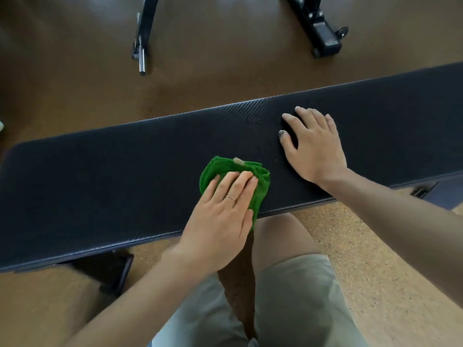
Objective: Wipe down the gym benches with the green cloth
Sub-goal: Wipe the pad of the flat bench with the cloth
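A long black padded gym bench (125, 176) runs across the view from lower left to upper right. A bunched green cloth (220, 169) lies on the pad near its front edge, with a small pale tag on top. My left hand (223, 211) presses flat on the cloth with straight fingers. To the right, my right hand (313, 144) rests flat on the bare pad with fingers spread, holding nothing.
Black metal equipment legs (144, 33) and a frame base (323, 33) stand on the brown floor beyond the bench. A dark bench support (110, 269) shows under the pad at lower left. My knees in light shorts are close to the bench's front edge.
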